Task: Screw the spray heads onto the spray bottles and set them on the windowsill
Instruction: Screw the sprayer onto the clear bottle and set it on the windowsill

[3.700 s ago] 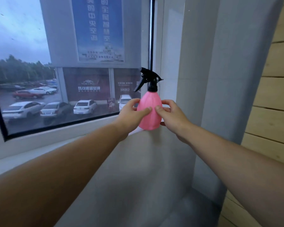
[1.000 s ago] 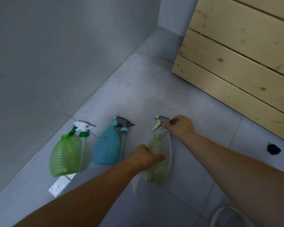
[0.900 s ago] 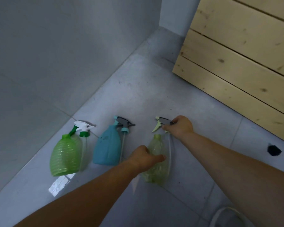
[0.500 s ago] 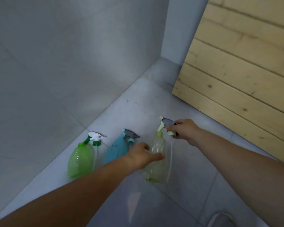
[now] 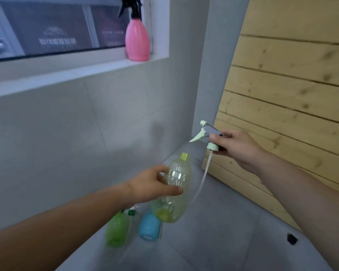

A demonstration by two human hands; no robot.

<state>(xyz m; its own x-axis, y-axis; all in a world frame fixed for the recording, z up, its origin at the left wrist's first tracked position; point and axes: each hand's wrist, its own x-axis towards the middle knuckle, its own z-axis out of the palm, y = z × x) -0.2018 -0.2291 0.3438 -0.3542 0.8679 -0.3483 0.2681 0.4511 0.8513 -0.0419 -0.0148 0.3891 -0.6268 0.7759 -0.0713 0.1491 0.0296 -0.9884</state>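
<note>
Left hand (image 5: 151,187) wrapped around the pale yellow bottle (image 5: 173,190), lifted off the floor, neck open and tilted toward one o'clock. Right hand (image 5: 236,148) at two o'clock from it, closed on the mint spray head (image 5: 206,134), dip tube (image 5: 203,177) dangling just beside the bottle. Pink bottle (image 5: 137,42) upright on the windowsill (image 5: 67,75) at twelve o'clock; green bottle (image 5: 115,229) and blue bottle (image 5: 149,226) lying on the floor (image 5: 213,241) at six o'clock.

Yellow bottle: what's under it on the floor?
Below the yellow bottle in the left hand lie a blue bottle and green bottle. The blue bottle's top is covered.
</note>
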